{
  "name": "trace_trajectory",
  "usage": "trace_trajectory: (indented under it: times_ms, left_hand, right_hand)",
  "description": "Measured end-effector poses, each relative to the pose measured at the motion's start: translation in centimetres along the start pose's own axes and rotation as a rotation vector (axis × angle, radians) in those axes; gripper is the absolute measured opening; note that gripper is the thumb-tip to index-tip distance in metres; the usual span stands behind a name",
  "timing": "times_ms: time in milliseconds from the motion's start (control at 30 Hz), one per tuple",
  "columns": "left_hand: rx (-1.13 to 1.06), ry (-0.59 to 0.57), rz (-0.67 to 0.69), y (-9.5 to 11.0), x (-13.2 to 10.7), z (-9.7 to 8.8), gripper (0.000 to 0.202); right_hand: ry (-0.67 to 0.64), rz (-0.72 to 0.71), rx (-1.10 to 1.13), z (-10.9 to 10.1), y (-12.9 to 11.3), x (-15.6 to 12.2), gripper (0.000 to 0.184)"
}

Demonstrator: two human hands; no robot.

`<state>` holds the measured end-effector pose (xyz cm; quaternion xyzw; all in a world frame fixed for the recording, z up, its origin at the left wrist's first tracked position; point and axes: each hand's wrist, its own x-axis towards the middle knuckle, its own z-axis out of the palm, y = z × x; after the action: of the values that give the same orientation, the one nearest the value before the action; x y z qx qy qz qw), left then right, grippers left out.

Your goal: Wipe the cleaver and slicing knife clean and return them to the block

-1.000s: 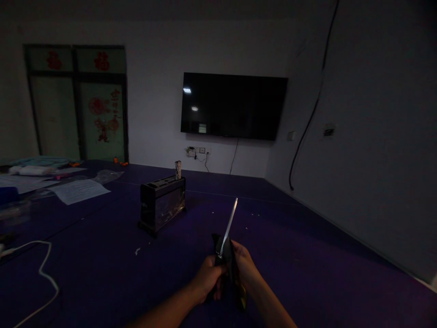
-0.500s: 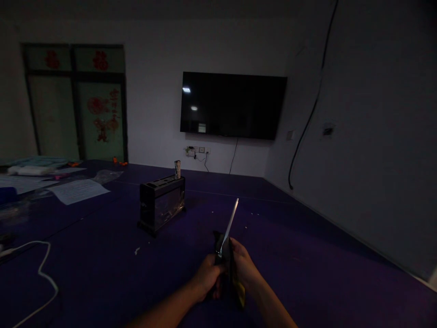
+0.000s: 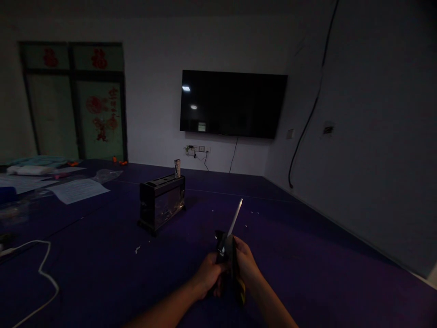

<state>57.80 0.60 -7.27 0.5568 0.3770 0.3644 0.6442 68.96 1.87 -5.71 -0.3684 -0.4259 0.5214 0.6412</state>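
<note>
Low in the middle of the head view, my left hand (image 3: 209, 275) is closed around the dark lower end of a long, thin silvery blade or rod (image 3: 235, 217), which points up and slightly right. My right hand (image 3: 246, 262) is closed on a dark, flat piece (image 3: 232, 269) with a yellow patch near its bottom, pressed close beside the lower end of the silvery thing. Poor light hides what that piece is. Ahead and left stands a dark slotted holder (image 3: 162, 202), like a knife block, with a patterned handle (image 3: 177, 168) sticking up from it.
The purple table (image 3: 307, 264) carries small white scraps (image 3: 137, 249). To the left lie printed paper (image 3: 80, 190), clear plastic wrap (image 3: 105, 175) and a white cable (image 3: 41, 269). Behind, a television (image 3: 234, 104) hangs on the wall; a black cable (image 3: 307, 125) runs down the right wall.
The silvery thing's tip has shifted slightly right. The dark piece in my right hand has turned a little and now covers more of the lower end. Both hands keep their hold.
</note>
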Motion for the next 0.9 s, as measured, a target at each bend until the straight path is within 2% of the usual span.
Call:
trace_trajectory:
  times_ms: [200, 300, 633, 900]
  left_hand:
    - [0.014, -0.077, -0.011, -0.45, 0.23, -0.36, 0.041]
    - [0.015, -0.078, -0.009, -0.56, 0.22, -0.41, 0.042]
    - [-0.021, -0.062, -0.038, -0.50, 0.07, -0.49, 0.039]
    - [-0.027, -0.030, -0.045, -0.31, -0.01, -0.34, 0.032]
  right_hand:
    - [0.092, -0.003, 0.049, -0.57, -0.68, 0.30, 0.033]
    - [0.112, -0.002, 0.044, -0.74, -0.74, 0.33, 0.037]
    - [0.048, 0.034, 0.026, -0.17, -1.12, 0.00, 0.035]
    - [-0.018, 0.054, 0.031, -0.09, -0.45, -0.08, 0.037]
